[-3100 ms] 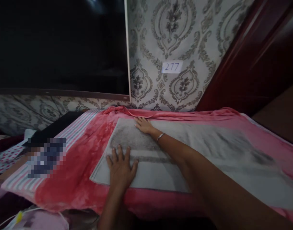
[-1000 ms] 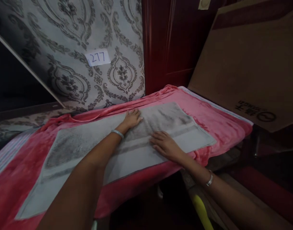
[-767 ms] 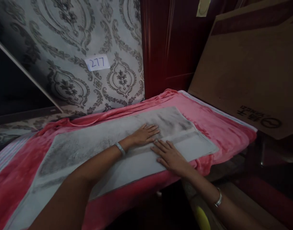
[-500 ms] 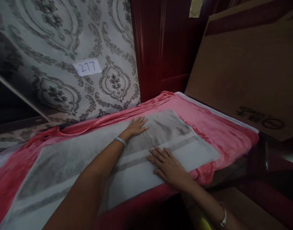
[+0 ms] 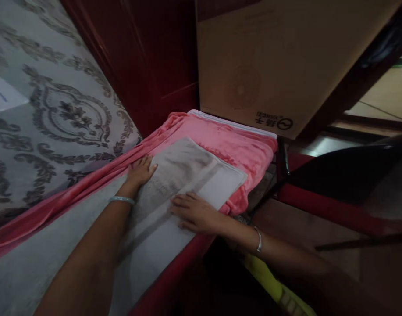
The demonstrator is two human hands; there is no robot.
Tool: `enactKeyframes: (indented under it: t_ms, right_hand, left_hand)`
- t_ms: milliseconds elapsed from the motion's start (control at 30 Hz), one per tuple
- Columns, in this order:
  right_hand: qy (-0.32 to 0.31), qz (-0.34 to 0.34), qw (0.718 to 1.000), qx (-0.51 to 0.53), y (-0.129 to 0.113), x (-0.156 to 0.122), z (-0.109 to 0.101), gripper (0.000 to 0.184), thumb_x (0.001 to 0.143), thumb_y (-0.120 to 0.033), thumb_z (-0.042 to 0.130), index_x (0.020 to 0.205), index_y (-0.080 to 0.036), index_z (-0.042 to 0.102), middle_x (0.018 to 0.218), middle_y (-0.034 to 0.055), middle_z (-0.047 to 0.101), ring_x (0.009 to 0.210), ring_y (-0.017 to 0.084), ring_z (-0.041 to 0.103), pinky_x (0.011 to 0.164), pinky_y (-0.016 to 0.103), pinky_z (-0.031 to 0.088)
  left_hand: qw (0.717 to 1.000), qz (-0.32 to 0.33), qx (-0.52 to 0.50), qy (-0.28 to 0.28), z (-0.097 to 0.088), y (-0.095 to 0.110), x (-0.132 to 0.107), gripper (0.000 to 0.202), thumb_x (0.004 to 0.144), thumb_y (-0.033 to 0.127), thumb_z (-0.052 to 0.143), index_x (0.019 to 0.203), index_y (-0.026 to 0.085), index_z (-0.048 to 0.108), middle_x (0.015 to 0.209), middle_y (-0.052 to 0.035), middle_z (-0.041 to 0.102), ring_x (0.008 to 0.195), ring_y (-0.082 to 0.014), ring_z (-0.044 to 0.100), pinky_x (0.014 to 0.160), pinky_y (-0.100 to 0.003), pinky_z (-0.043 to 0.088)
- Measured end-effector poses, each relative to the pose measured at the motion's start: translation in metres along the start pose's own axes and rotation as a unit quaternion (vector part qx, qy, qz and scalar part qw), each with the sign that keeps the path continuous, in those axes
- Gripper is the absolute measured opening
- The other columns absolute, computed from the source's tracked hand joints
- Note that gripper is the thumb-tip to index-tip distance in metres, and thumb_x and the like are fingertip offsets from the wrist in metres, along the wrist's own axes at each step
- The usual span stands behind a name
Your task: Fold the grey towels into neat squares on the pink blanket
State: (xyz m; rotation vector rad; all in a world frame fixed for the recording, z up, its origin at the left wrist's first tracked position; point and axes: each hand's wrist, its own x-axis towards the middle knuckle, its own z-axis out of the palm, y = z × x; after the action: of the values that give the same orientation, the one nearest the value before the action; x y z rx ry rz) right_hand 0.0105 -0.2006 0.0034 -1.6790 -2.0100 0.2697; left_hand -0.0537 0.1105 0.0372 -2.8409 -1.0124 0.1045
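Observation:
A grey towel with pale stripes point(image 5: 174, 164) is spread out on a pink plush blanket point(image 5: 220, 136). My left hand point(image 5: 142, 171) lies flat on the towel close to its far long edge, fingers stretched and slightly apart. Lower and to the right, my right hand point(image 5: 196, 213) rests palm down on the striped part of the towel, near the front edge, its fingers extended. Neither hand grips anything. Part of the towel is hidden under my forearms.
A large cardboard box point(image 5: 253, 66) leans at the back right, beside a dark red panel point(image 5: 164, 48). Patterned wallpaper point(image 5: 79, 114) covers the left side, with a white paper label point(image 5: 6, 94) on it. A yellow-green object point(image 5: 266, 281) lies below at the right.
My view has turned to the right, so the wall, box and blanket sit further left. Both hands stay flat on the towel, the left now near its far edge.

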Motion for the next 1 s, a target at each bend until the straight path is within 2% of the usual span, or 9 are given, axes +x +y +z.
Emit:
enactKeyframes:
  t_ms: [67, 133, 267, 367, 467, 600, 800, 900, 1000]
  right_hand:
    - [0.027, 0.016, 1.0, -0.004, 0.007, -0.005, -0.008, 0.048, 0.103, -0.039, 0.055, 0.147, -0.02, 0.055, 0.155, 0.0132, 0.05, 0.147, 0.024, 0.038, 0.122, 0.045, 0.026]
    - [0.057, 0.033, 0.998, -0.017, 0.016, -0.012, -0.018, 0.04, 0.102, -0.033, 0.056, 0.139, -0.019, 0.062, 0.15, 0.0137, 0.055, 0.141, 0.025, 0.044, 0.119, 0.045, 0.031]
    - [0.121, 0.083, 0.987, -0.065, 0.04, -0.023, -0.042, 0.029, 0.099, -0.023, 0.054, 0.123, -0.016, 0.07, 0.127, 0.0142, 0.066, 0.118, 0.026, 0.057, 0.102, 0.042, 0.043]
    - [0.158, 0.133, 0.972, -0.111, 0.059, -0.026, -0.054, 0.023, 0.099, -0.022, 0.053, 0.109, -0.016, 0.072, 0.11, 0.0126, 0.067, 0.106, 0.026, 0.057, 0.095, 0.041, 0.044]
    - [0.176, 0.176, 0.961, -0.123, 0.075, -0.029, -0.051, 0.022, 0.099, -0.021, 0.052, 0.106, -0.016, 0.072, 0.106, 0.0121, 0.064, 0.102, 0.026, 0.055, 0.091, 0.039, 0.045]
    - [0.209, 0.185, 0.954, -0.111, 0.087, -0.033, -0.037, 0.021, 0.099, -0.022, 0.051, 0.11, -0.018, 0.069, 0.109, 0.0101, 0.063, 0.1, 0.024, 0.055, 0.09, 0.039, 0.045]
    - [0.226, 0.181, 0.952, -0.1, 0.086, -0.034, -0.031, 0.022, 0.1, -0.024, 0.051, 0.11, -0.019, 0.069, 0.108, 0.0098, 0.064, 0.102, 0.025, 0.056, 0.09, 0.04, 0.047]
    - [0.21, 0.194, 0.95, -0.126, 0.084, -0.035, -0.033, 0.028, 0.1, -0.026, 0.051, 0.12, -0.019, 0.069, 0.124, 0.0129, 0.064, 0.114, 0.028, 0.055, 0.096, 0.044, 0.046]
    - [0.179, 0.192, 0.949, -0.173, 0.084, -0.036, -0.032, 0.041, 0.102, -0.032, 0.049, 0.139, -0.022, 0.062, 0.151, 0.0134, 0.052, 0.139, 0.034, 0.043, 0.111, 0.053, 0.036]
  left_hand:
    - [1.0, 0.007, 0.01, 0.024, -0.007, 0.006, 0.0, 0.068, 0.101, 0.051, 0.029, 0.159, 0.017, 0.035, 0.166, -0.0169, 0.033, 0.151, -0.0377, 0.034, 0.118, -0.068, 0.027]
    - [0.996, 0.048, -0.001, 0.073, -0.013, 0.018, -0.002, 0.064, 0.101, 0.046, 0.032, 0.154, 0.013, 0.043, 0.163, -0.019, 0.038, 0.149, -0.0368, 0.036, 0.119, -0.063, 0.03]
    - [0.968, 0.203, -0.06, 0.136, -0.019, 0.058, -0.01, 0.054, 0.101, 0.034, 0.032, 0.145, 0.013, 0.055, 0.157, -0.0142, 0.049, 0.148, -0.0257, 0.041, 0.124, -0.046, 0.031]
    - [0.953, 0.251, -0.086, 0.149, -0.018, 0.085, -0.006, 0.049, 0.099, 0.03, 0.037, 0.142, 0.017, 0.058, 0.157, -0.0113, 0.05, 0.146, -0.0243, 0.044, 0.124, -0.044, 0.032]
    - [0.964, 0.201, -0.104, 0.141, -0.02, 0.097, 0.012, 0.047, 0.099, 0.026, 0.04, 0.14, 0.016, 0.059, 0.154, -0.0124, 0.052, 0.144, -0.0251, 0.047, 0.122, -0.043, 0.035]
    - [0.985, 0.098, -0.107, 0.099, -0.027, 0.098, 0.049, 0.045, 0.098, 0.024, 0.043, 0.138, 0.013, 0.06, 0.147, -0.0155, 0.058, 0.138, -0.0262, 0.052, 0.117, -0.04, 0.04]
    - [0.99, 0.07, -0.101, 0.072, -0.034, 0.106, 0.098, 0.035, 0.1, 0.029, 0.046, 0.124, 0.015, 0.068, 0.129, -0.0149, 0.07, 0.12, -0.0237, 0.064, 0.103, -0.034, 0.049]
    - [0.991, 0.054, -0.102, 0.064, -0.034, 0.114, 0.115, 0.036, 0.101, 0.033, 0.045, 0.116, 0.014, 0.072, 0.124, -0.0163, 0.072, 0.115, -0.0243, 0.066, 0.099, -0.032, 0.049]
    - [0.992, 0.041, -0.106, 0.062, -0.033, 0.12, 0.126, 0.034, 0.1, 0.036, 0.048, 0.112, 0.016, 0.073, 0.121, -0.0154, 0.073, 0.114, -0.0257, 0.067, 0.096, -0.032, 0.049]
